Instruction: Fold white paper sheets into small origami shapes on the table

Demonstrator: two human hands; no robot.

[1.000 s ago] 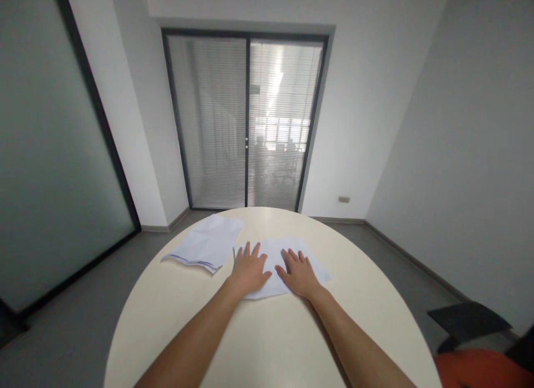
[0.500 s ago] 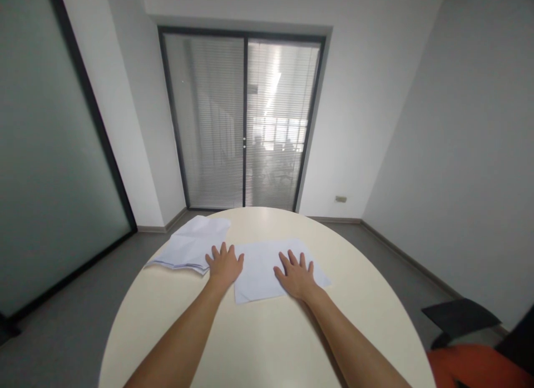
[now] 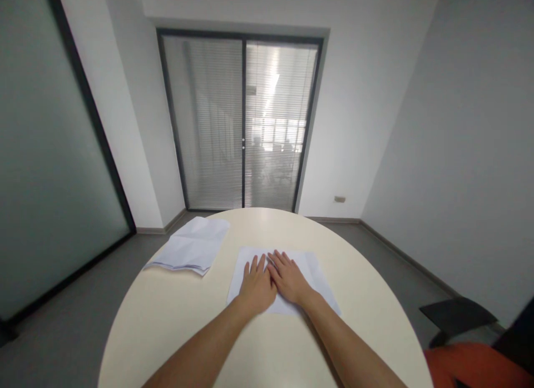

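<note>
A white sheet of paper (image 3: 319,277) lies flat on the round cream table (image 3: 267,354), partly covered by both hands. My left hand (image 3: 257,288) rests palm down on its left half, fingers stretched forward and apart. Beside it, touching near the middle of the sheet, my right hand (image 3: 289,277) is also laid flat with its fingers extended. Neither hand grasps anything. Off to the left, near the table's edge, is a stack of creased white papers (image 3: 194,243), apart from both hands.
An orange chair (image 3: 475,363) with a black armrest (image 3: 459,313) stands at the lower right beside the table. Beyond the far table edge are glass panels with blinds (image 3: 242,127). A frosted glass partition (image 3: 54,143) is on the left.
My left hand has moved right, from between the stack and the sheet onto the sheet, meeting my right hand. The right hand has shifted slightly left. The sheet has turned and moved a little nearer.
</note>
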